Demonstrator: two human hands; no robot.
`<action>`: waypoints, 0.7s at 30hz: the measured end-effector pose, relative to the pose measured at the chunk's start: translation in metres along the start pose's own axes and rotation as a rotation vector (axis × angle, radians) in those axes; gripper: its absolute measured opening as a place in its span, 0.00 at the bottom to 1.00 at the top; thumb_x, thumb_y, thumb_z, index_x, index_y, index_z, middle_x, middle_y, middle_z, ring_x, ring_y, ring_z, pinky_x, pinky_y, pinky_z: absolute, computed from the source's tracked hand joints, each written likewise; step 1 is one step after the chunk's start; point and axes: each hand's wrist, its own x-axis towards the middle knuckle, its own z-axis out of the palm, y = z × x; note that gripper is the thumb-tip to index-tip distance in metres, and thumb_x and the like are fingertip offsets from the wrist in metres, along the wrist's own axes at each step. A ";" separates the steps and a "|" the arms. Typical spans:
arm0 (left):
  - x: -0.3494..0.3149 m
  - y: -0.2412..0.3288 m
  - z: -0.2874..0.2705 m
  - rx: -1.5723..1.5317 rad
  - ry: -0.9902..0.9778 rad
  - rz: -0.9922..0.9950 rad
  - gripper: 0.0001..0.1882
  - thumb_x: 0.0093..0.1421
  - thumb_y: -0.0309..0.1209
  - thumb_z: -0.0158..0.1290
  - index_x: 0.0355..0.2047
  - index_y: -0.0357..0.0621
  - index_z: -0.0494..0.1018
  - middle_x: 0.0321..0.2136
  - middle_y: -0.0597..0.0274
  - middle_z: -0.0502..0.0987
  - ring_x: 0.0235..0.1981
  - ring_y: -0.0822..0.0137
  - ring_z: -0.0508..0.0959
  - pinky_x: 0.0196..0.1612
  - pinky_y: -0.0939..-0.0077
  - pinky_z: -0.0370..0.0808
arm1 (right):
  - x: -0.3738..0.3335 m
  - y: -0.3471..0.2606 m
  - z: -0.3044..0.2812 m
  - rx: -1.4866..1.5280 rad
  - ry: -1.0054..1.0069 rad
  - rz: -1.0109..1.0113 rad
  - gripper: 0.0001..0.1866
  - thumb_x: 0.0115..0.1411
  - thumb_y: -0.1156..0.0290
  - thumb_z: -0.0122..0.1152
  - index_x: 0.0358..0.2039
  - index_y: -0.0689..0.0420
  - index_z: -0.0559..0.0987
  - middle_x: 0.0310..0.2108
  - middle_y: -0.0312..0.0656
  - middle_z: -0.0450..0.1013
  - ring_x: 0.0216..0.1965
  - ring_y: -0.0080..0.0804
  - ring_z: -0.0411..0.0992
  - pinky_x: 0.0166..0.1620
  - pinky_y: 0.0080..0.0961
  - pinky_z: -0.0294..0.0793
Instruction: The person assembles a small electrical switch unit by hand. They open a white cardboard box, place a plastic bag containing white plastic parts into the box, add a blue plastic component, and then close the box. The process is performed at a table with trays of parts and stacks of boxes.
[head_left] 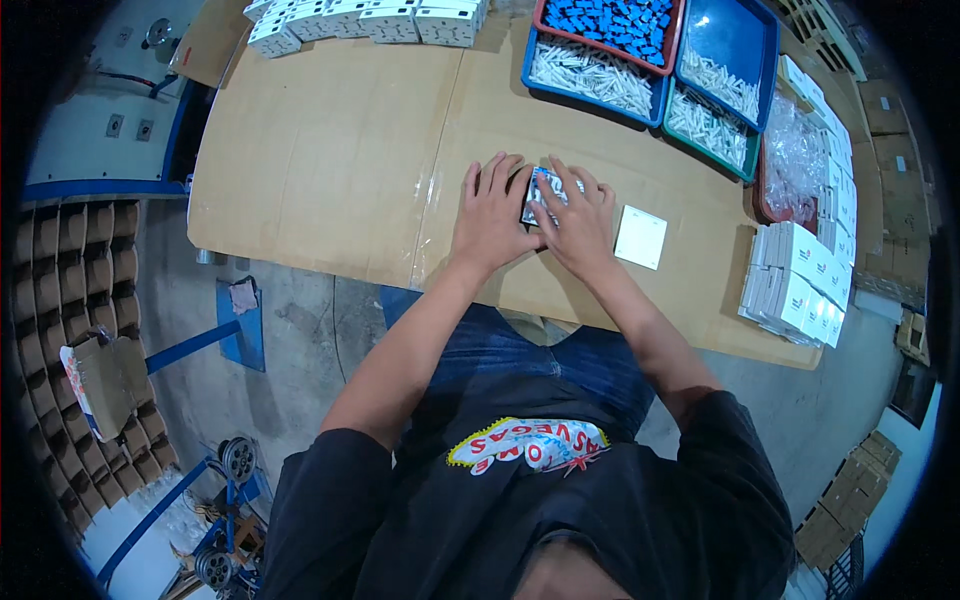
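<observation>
At the front middle of the cardboard-covered table lies a small square box-like part (542,184) with a black edge and blue and white pieces inside. My left hand (492,218) lies along its left side, index finger and thumb at its edges. Over its top and right side my right hand (580,222) rests with bent fingers, which hide much of it. Whether the right fingertips pinch a single piece cannot be seen. Just right of that hand, a flat white square plate (640,237) lies by itself.
White boxed units (420,22) line the far left edge. At the far right stand a red tray (668,62) of blue pieces, a blue tray (592,92) and a green tray (708,140) of white pieces. Stacked white plates (795,283) and clear plastic bags (795,170) sit at the right.
</observation>
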 end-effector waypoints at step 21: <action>0.002 0.004 -0.015 -0.546 0.081 -0.036 0.49 0.48 0.56 0.70 0.62 0.38 0.66 0.59 0.53 0.72 0.64 0.57 0.69 0.70 0.52 0.60 | -0.097 0.088 -0.053 0.556 0.036 0.834 0.25 0.55 0.63 0.76 0.45 0.61 0.74 0.45 0.48 0.75 0.42 0.39 0.78 0.47 0.34 0.78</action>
